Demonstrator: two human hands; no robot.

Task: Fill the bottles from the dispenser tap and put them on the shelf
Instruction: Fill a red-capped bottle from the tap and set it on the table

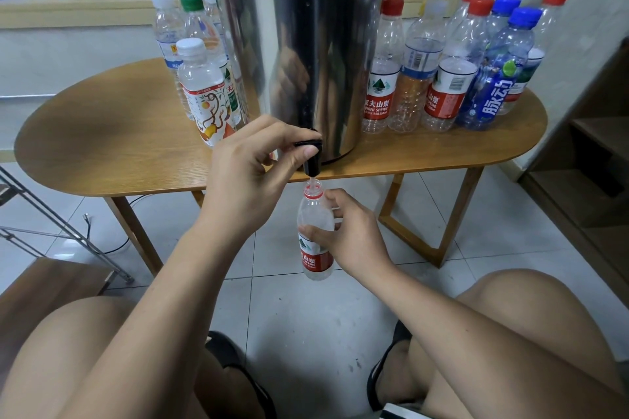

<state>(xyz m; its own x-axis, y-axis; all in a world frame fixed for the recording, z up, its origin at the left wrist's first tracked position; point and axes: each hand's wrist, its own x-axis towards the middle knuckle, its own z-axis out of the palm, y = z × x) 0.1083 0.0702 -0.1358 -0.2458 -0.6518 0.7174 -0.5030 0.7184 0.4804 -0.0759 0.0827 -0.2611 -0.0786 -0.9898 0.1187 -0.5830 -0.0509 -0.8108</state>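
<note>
A tall steel dispenser stands on the oval wooden table, its black tap hanging over the front edge. My left hand pinches the tap's black lever between thumb and fingers. Directly under the spout, my right hand grips an uncapped clear bottle with a red label, held upright below table height. A thin stream of water runs from the spout into its neck.
Several capped bottles stand left of the dispenser and several more stand to its right. A wooden shelf unit is at the far right. A metal rack is at the left. My knees are at the bottom.
</note>
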